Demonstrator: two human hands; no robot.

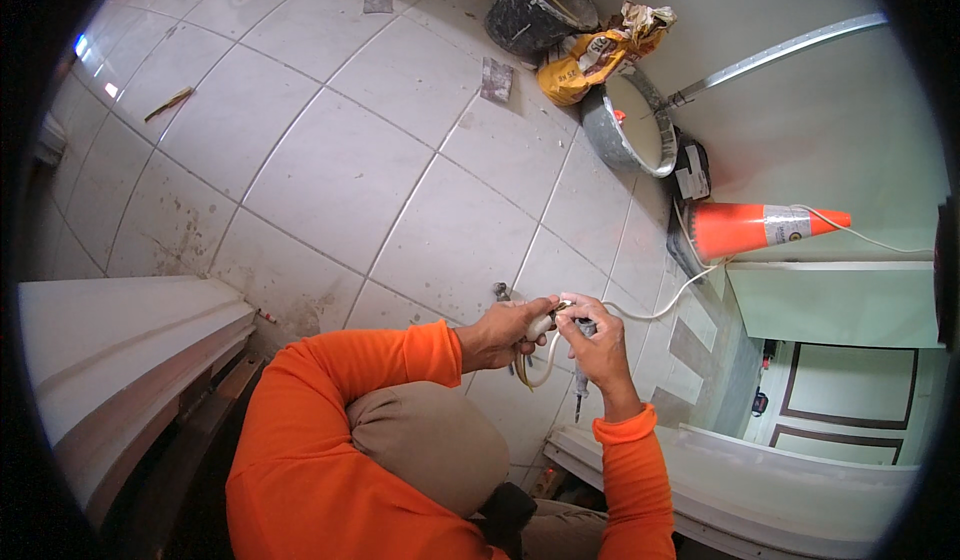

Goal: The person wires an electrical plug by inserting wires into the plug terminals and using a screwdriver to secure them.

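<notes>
I held the end of the white cable (640, 312) between both hands, above the tiled floor (330, 170) and near its lower right corner, close to the wall; my left hand (505, 332) was closed around the small pale fitting (541, 326) at the cable end, and my right hand (592, 340) was pinching the same end with the fingers narrow; a dark slim tool (581, 385), maybe a screwdriver, was hanging down under the right hand, but I could not tell exactly how it was held; the loose cable ran away to the right, past the orange cone (765, 227) lying on its side; I judged that to do this well the left hand should keep the fitting steady, and the right should work slowly, without pulling the cable tight.
</notes>
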